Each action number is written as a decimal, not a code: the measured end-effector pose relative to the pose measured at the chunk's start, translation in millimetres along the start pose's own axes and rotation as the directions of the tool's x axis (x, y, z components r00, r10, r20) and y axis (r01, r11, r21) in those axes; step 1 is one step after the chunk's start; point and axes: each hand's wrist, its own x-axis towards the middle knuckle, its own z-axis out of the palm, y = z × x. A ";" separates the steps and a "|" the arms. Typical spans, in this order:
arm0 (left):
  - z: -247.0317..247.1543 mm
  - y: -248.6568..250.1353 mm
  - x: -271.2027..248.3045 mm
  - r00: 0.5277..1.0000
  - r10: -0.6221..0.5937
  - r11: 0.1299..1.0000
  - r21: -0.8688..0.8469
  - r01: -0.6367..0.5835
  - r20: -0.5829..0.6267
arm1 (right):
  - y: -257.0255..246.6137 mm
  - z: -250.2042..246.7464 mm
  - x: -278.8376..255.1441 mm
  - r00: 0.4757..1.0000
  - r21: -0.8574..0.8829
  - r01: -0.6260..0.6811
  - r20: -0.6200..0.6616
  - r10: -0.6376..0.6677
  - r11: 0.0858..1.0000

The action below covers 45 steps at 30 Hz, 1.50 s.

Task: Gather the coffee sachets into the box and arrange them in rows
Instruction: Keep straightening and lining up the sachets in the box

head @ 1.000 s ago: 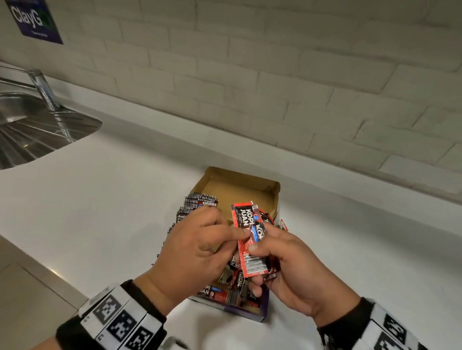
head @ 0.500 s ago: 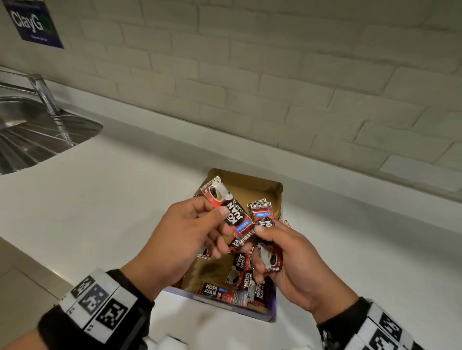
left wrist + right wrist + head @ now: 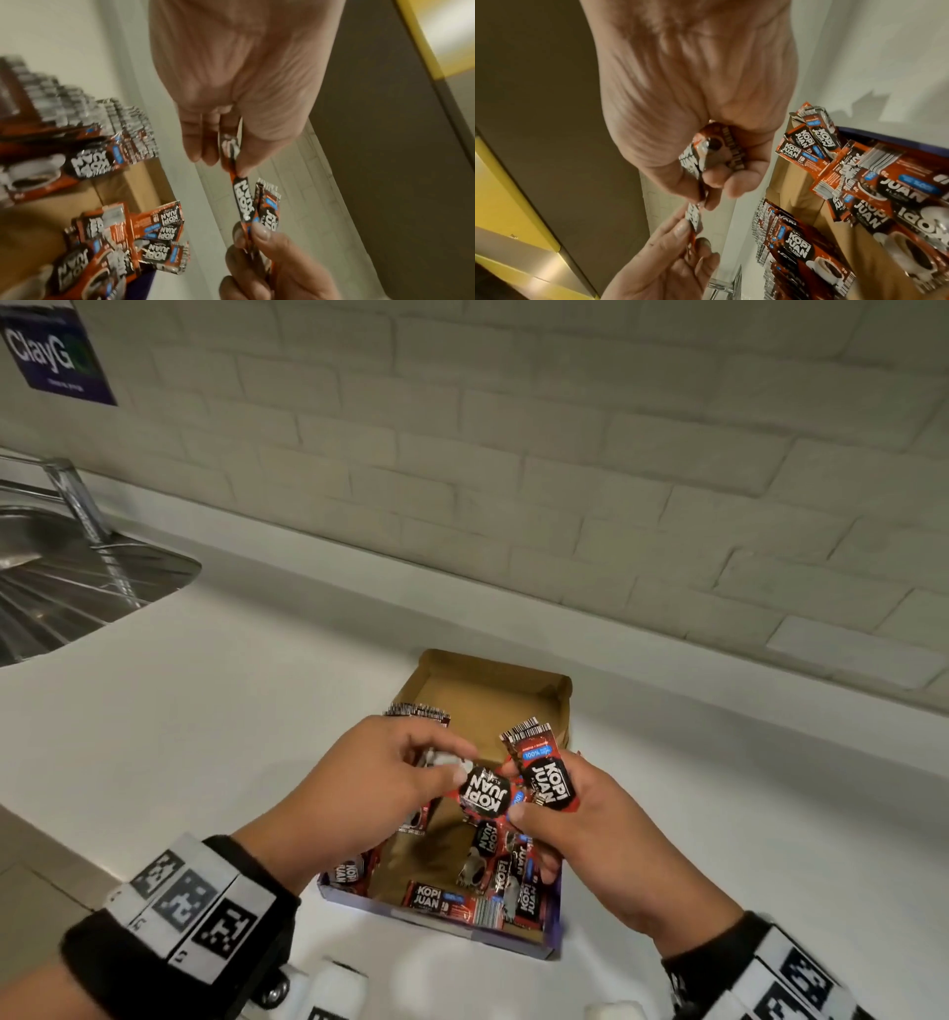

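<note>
An open cardboard box point(image 3: 562, 711) with purple outer walls lies on the white counter. Several red Kopi Juan sachets point(image 3: 434, 901) lie loose at its near end. A packed row of sachets point(image 3: 417, 711) stands against its left wall. Above the box, my left hand point(image 3: 454, 767) pinches one end of a sachet point(image 3: 482, 794). My right hand point(image 3: 518, 793) pinches that sachet's other end and grips a second sachet point(image 3: 545, 780). The left wrist view shows my left hand point(image 3: 231, 162), the shared sachet point(image 3: 237, 194), the second sachet point(image 3: 268, 211) and the right thumb.
A steel sink point(image 3: 56, 588) with a tap point(image 3: 77, 505) is set into the counter at far left. A white brick wall point(image 3: 565, 480) runs close behind the box. The counter's front edge point(image 3: 46, 829) falls away at lower left.
My left hand lifted a sachet over the box, then brought it down and right against the right hand's sachet. The sachet with its barcode side up is gone from the right hand.
</note>
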 end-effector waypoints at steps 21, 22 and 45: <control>35.1 6.8 -1.9 0.989 -0.086 0.951 -0.285 0.118 0.121 | -1.4 13.5 15.6 0.998 0.553 0.060 -0.064 -0.029 0.831; 37.2 6.6 -0.9 0.987 -0.088 0.955 -0.272 0.121 0.133 | -0.6 16.2 15.8 0.999 0.528 0.045 -0.044 -0.025 0.848; -9.7 33.5 23.0 0.990 0.109 0.957 0.261 -0.129 0.092 | 13.3 27.2 42.4 0.989 -0.275 0.017 0.144 0.024 0.961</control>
